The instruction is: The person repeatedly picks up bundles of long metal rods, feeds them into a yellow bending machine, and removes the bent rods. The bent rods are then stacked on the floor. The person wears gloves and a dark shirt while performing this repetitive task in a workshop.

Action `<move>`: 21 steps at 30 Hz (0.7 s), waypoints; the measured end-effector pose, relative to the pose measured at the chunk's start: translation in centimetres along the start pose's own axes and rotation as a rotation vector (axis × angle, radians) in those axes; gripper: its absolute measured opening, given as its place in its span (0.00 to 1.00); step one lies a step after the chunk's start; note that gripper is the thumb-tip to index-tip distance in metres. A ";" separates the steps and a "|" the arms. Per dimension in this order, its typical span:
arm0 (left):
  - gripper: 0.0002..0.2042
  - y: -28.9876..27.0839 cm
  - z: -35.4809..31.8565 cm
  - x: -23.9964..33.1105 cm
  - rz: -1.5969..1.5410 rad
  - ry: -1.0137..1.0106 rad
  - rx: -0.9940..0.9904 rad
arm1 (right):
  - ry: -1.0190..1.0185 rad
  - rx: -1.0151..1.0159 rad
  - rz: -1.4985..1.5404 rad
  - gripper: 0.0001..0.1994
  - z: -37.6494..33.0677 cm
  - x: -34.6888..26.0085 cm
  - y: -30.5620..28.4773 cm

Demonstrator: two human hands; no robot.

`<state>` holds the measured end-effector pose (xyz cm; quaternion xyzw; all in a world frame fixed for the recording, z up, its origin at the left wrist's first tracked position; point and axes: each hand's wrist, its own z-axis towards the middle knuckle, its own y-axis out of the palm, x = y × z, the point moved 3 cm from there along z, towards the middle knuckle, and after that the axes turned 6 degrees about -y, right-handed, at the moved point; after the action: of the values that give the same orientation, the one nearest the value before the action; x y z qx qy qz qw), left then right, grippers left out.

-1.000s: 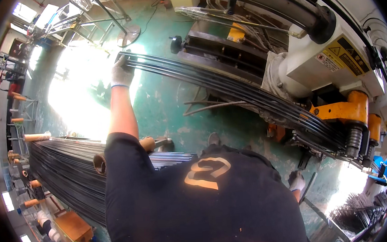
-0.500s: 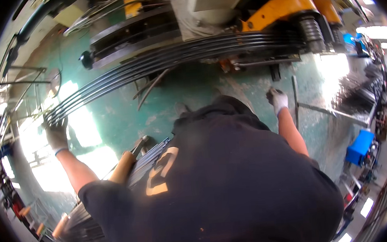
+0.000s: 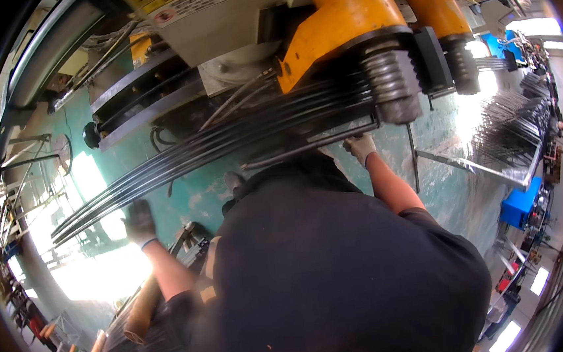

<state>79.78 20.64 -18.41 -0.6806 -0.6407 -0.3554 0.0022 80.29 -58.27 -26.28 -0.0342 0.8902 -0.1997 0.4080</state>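
Observation:
A bundle of long dark metal rods (image 3: 155, 167) runs from the machine's rollers out to the left, its free ends hanging over the floor. My left hand (image 3: 139, 221), in a dark-palmed glove, is just below the rods near those ends, apart from them. Its fingers are stretched out and somewhat blurred. My right hand (image 3: 361, 146), in a light glove, is beside the lower bar (image 3: 312, 144) under the ridged roller (image 3: 391, 88). Its fingers are curled; whether they grip anything is hidden.
Orange roller arms (image 3: 348, 18) stand out from the grey machine ahead. A metal frame (image 3: 472, 164) with stacked rods is on the right, near a blue box (image 3: 520, 203). At lower left lie more rods and a brown roll (image 3: 143, 309).
My left hand has come off the rod ends and moved right and nearer. The right hand has moved left towards the machine's lower bar. The view has shifted closer to the machine.

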 end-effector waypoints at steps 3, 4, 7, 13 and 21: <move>0.29 3.3 -3.8 -13.7 -0.005 -0.266 -0.112 | -0.078 -0.138 -0.135 0.15 4.9 3.3 -3.0; 0.28 3.9 -4.4 -17.5 0.039 -0.287 -0.125 | -0.106 -0.155 -0.202 0.15 6.4 3.5 -4.6; 0.26 5.9 -5.7 -23.0 1.070 0.210 -0.455 | -0.151 -0.191 -0.333 0.16 9.5 4.6 -8.0; 0.19 11.7 -13.3 -25.0 0.407 -0.256 -0.114 | -0.351 -0.179 -0.376 0.16 15.6 9.4 -7.0; 0.20 10.8 -10.4 -23.3 0.691 -0.138 -0.428 | -0.058 -0.066 -0.375 0.18 1.1 5.1 -5.5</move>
<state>85.95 -6.39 -17.06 -0.8630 -0.2848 -0.4125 -0.0633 77.19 -64.83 -28.49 -0.2186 0.8621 -0.2418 0.3880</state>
